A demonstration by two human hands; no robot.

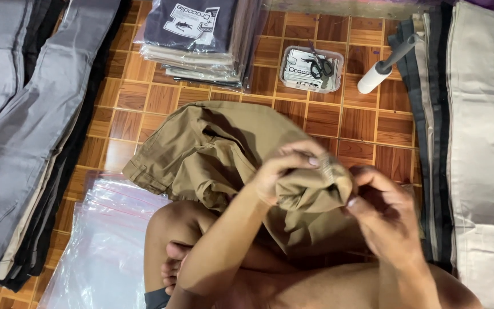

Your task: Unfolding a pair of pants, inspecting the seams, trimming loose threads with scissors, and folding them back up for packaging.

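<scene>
I am working on the khaki trousers (218,149), which lie partly on the tiled floor (361,126) and partly over my crossed legs, with the upper edge lifted up between both hands. I judge that the step here is to handle a small detail at the raised fold of cloth, so I should keep the fabric tight between the two hands and not let the rest of the garment drag or twist on the floor.

My left hand (284,169) is closed around the bunched fabric, the fingers curled over the top of the fold. My right hand (381,214) is also closed, pinching the same fold from the other side with thumb and fingertips; whether it also holds some small item I cannot tell.

Near my left knee lie clear plastic bags (107,240). Ahead stands a stack of packed garments (198,40), beside it a small clear tray with scissors (321,66), and a lint roller (384,66). Piles of folded trousers (18,126) lie on both sides.
</scene>
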